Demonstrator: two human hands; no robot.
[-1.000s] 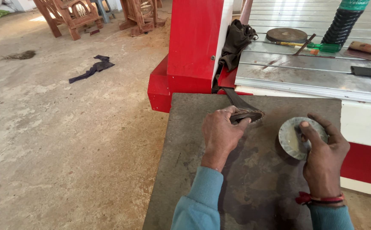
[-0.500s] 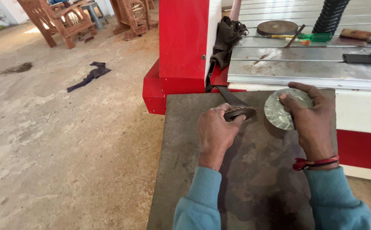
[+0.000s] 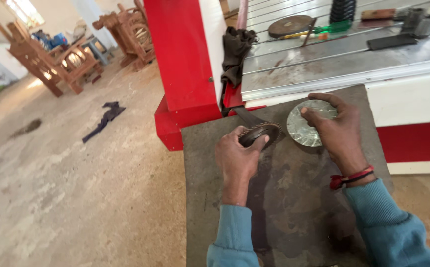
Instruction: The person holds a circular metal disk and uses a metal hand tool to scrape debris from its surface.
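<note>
My left hand (image 3: 238, 157) grips a dark toothed ring (image 3: 260, 132) with a flat dark handle (image 3: 247, 116) running back from it, held just above a dark metal plate (image 3: 294, 207). To its right, my right hand (image 3: 340, 130) holds a shiny round metal disc (image 3: 304, 126) tilted on its edge, fingers wrapped over its top and right side. The ring and the disc sit close together, a small gap between them. Both sleeves are teal; a red thread band circles my right wrist.
A red machine column (image 3: 183, 54) stands behind the plate, with a dark rag (image 3: 235, 52) hanging beside it. The ribbed metal machine bed (image 3: 323, 54) carries a round dark disc (image 3: 289, 24) and small tools. Wooden chairs (image 3: 66, 62) and a dark cloth (image 3: 104, 118) lie on the concrete floor at left.
My right hand has carried the shiny disc leftward and tipped it up, nearer the toothed ring. My left hand has stayed on the ring. The view has shifted.
</note>
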